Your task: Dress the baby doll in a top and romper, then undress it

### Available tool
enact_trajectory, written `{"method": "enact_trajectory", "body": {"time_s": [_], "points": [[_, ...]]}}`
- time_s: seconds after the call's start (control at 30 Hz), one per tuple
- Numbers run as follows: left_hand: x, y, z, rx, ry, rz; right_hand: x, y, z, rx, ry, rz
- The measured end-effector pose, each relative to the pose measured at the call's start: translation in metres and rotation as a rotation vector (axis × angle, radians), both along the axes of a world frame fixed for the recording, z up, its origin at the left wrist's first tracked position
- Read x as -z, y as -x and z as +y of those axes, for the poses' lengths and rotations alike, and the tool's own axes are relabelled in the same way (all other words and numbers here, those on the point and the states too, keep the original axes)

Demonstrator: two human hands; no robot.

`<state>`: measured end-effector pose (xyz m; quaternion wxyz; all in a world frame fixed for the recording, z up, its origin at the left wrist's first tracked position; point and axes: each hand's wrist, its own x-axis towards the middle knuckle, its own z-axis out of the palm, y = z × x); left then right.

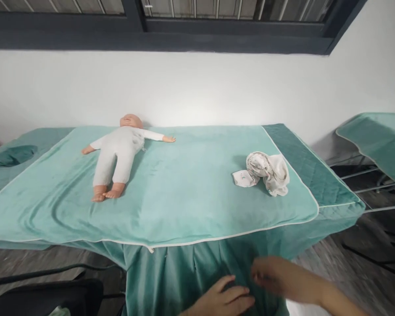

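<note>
At the bottom of the view, my left hand (pixel 225 299) is open, its fingers spread in front of the table's hanging green skirt. My right hand (pixel 273 276) hovers just right of it, fingers curled downward and blurred by motion; I cannot make out anything in it. Neither hand touches the things on the table. A baby doll (pixel 116 149) in a white outfit lies on its back at the left, head toward the wall and arms out. A crumpled white printed cloth (pixel 268 171) rests at the right, one flat corner sticking out leftward.
Both lie on a light green cover (pixel 191 188) with white piping, over a darker quilted bed cover (pixel 322 171). Behind is a white wall (pixel 197 87) below a dark-framed window. A black chair (pixel 52 298) stands lower left; another green-covered bed (pixel 378 136) is at right.
</note>
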<state>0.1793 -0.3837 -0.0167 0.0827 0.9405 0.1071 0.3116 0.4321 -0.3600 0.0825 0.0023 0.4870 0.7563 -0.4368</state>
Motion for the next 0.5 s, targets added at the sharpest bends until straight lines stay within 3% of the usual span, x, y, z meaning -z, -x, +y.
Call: {"method": "enact_trajectory", "body": {"time_s": [0.03, 0.13, 0.23, 0.3, 0.37, 0.5], "points": [[-0.009, -0.002, 0.016, 0.010, -0.001, -0.012, -0.003, -0.008, 0.016, 0.023, -0.098, 0.031], [-0.038, -0.007, 0.087, -0.187, 0.175, -0.067, -0.008, -0.030, 0.081, 0.216, -0.614, -0.002], [-0.049, -0.022, 0.174, -0.343, 0.366, -0.214, -0.002, -0.048, 0.152, 0.437, -1.011, -0.187], [-0.044, -0.034, 0.224, -0.462, 0.535, -0.304, 0.006, -0.055, 0.192, 0.658, -1.053, -0.376], [-0.037, -0.044, 0.259, -0.563, 0.699, -0.385, 0.014, -0.058, 0.220, 0.779, -0.944, -0.526], [-0.032, -0.052, 0.284, -0.560, 0.874, -0.528, 0.020, -0.053, 0.246, 0.847, -0.746, -0.534]]}}
